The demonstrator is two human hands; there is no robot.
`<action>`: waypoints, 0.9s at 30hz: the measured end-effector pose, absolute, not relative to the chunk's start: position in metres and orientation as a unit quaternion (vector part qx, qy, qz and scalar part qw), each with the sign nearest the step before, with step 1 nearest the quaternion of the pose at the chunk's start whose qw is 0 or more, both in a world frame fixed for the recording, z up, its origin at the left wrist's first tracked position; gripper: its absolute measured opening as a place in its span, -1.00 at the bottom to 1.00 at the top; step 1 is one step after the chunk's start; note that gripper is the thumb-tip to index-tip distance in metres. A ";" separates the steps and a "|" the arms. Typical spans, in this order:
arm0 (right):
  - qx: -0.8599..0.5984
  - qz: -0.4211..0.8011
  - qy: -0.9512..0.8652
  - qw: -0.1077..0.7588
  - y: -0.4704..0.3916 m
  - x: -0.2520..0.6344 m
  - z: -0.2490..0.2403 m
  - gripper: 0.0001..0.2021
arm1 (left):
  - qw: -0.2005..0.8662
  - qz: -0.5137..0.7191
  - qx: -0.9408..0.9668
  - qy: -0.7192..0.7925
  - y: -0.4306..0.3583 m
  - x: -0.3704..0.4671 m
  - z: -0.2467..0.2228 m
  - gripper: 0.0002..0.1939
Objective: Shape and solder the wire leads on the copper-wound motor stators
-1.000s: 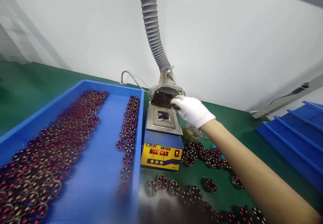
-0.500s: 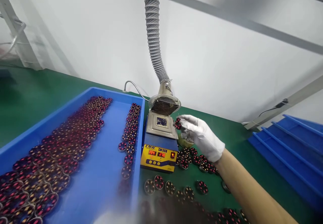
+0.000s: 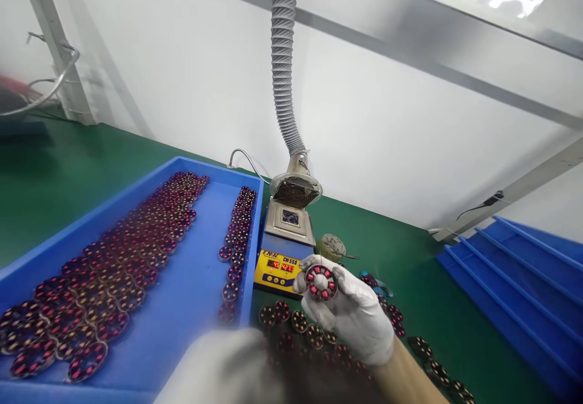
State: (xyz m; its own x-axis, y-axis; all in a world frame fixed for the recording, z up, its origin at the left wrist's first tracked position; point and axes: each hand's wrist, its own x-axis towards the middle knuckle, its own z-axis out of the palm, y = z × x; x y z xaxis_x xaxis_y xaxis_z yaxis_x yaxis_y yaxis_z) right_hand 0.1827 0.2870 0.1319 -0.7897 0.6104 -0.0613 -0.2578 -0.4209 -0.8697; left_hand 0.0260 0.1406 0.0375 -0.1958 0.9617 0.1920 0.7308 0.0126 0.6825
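Note:
My right hand (image 3: 359,313), in a white glove, pinches a round motor part (image 3: 321,282) with red windings, its face turned to the camera. Just beyond the hand is the machine with a yellow display panel (image 3: 277,272) and a metal plate (image 3: 289,219) on top. A large white blur at the bottom edge is my left hand (image 3: 223,367), near the tray's right wall; its fingers cannot be made out. Many similar round parts lie in rows in the blue tray (image 3: 182,307), and more parts (image 3: 299,321) sit on the green table below the machine.
A ribbed exhaust hose (image 3: 283,58) ends in a round hood (image 3: 296,189) above the machine. Beside the machine stands a small round container (image 3: 332,247) with a stick across it. Blue trays (image 3: 514,294) are at the right on the green table (image 3: 387,228).
My right hand has moved down and toward me with the part, from beside the metal plate to in front of the panel. My left hand shows more at the bottom. The view has shifted.

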 end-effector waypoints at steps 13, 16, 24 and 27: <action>-0.250 0.804 -0.393 0.370 0.233 0.175 0.110 -0.66 | -0.057 0.474 0.650 0.591 0.153 0.054 0.097 -0.66; -0.257 0.802 -0.403 0.359 0.227 0.178 0.107 -0.68 | -0.063 0.436 0.685 0.580 0.153 0.054 0.097 -0.60; -0.283 0.781 -0.460 0.315 0.226 0.192 0.074 -0.64 | 0.028 0.300 0.711 0.636 0.146 0.042 0.095 -0.85; -0.340 0.728 -0.500 0.323 0.232 0.216 0.070 -0.63 | 0.033 0.163 0.694 0.701 0.147 0.011 0.100 -0.86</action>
